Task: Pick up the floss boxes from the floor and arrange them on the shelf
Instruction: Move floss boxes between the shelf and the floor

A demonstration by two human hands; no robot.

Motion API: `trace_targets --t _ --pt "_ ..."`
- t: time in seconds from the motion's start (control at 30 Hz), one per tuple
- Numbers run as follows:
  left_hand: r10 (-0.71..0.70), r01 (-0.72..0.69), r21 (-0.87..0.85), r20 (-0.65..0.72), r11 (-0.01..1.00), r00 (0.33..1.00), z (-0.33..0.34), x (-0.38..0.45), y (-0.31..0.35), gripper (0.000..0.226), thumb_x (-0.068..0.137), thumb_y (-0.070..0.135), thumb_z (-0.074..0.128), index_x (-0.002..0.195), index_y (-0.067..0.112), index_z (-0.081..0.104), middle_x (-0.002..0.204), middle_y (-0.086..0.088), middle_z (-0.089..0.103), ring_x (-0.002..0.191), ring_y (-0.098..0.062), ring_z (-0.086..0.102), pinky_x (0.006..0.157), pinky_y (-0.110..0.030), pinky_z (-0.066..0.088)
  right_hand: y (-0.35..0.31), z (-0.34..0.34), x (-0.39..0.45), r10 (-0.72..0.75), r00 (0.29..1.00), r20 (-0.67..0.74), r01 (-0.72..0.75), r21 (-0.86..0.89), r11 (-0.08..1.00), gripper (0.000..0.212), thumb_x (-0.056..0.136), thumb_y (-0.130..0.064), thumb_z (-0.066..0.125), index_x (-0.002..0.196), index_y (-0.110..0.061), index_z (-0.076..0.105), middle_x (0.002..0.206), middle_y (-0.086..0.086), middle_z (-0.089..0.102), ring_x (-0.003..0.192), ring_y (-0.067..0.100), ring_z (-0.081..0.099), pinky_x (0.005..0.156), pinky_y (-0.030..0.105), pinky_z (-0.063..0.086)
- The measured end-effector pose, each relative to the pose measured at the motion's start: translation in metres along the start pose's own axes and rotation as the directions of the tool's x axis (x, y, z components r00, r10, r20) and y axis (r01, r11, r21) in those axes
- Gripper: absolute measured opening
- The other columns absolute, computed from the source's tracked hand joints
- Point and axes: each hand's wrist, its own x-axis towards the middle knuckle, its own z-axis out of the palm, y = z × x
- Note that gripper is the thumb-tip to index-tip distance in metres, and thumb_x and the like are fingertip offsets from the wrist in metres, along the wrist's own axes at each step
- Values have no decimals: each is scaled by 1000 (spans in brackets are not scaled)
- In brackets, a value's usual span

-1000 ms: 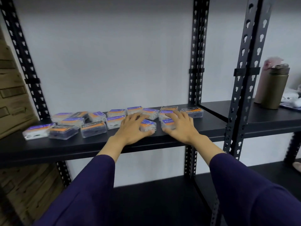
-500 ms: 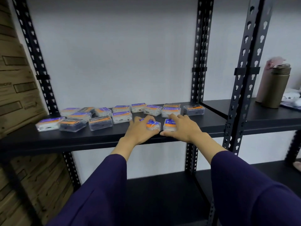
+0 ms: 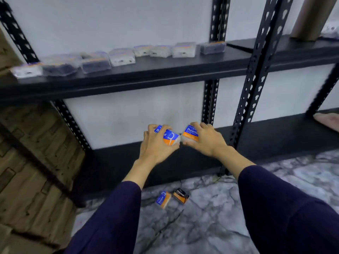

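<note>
My left hand [image 3: 156,146] is shut on a blue-and-orange floss box [image 3: 169,137]. Beside it, my right hand [image 3: 208,141] grips a second floss box [image 3: 191,135] labelled "Round". Both are held side by side in the air, below the upper shelf board [image 3: 146,75] and in front of the lower shelf. Several clear floss boxes [image 3: 121,57] lie in rows on that upper board, blurred. On the marble floor lie two more: a blue-and-orange box [image 3: 163,198] and a black-and-orange box [image 3: 181,195], touching each other.
Black perforated uprights [image 3: 256,70] divide the rack. An olive bottle [image 3: 310,17] stands on the right-hand shelf. The lower shelf board [image 3: 275,132] sits just above the floor. A brick-patterned wall [image 3: 27,162] closes the left side.
Both hands have come off the upper shelf, each with a floss box in it, and dropped well below the board. The view has tilted down, showing the floor and two boxes there.
</note>
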Motion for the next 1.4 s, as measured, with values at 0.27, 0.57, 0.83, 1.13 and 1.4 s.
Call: trace_targets --t 0.27,0.57,0.83,1.13,1.4 --pt "-216 221 9 250 975 944 137 -34 -96 57 72 53 68 124 42 49 130 7 32 115 -19 42 87 -34 45 68 174 -19 227 918 326 -242 5 970 72 84 -62 54 134 -14 37 131 6 46 122 27 39 90 42 43" --pt "-330 338 55 412 940 849 259 -36 -174 62 69 46 73 125 36 49 129 4 31 119 -21 41 91 -37 48 135 320 -18 479 731 486 -529 -39 848 77 88 -65 41 143 -15 24 138 21 38 127 36 32 99 48 39" --pt "-257 245 93 518 965 816 338 -32 -197 70 68 45 74 131 37 44 138 6 28 126 -20 29 96 -34 39 163 378 -15 526 677 515 -611 -5 791 66 90 -25 59 147 -16 26 132 22 37 122 37 31 97 41 35" --pt "-106 -25 171 712 985 694 373 -17 -208 83 86 26 69 151 34 18 161 5 -3 147 -24 0 108 -44 33 173 399 -17 500 702 507 -604 53 796 62 95 -28 57 148 -19 27 128 17 40 121 33 38 93 40 44" --pt "-137 -6 194 715 981 685 335 -8 -192 78 85 41 66 150 24 26 159 0 16 146 -26 16 116 -45 20 152 360 -13 416 740 528 -433 -98 896 45 94 -12 52 137 -6 42 135 18 42 123 33 39 99 40 43"
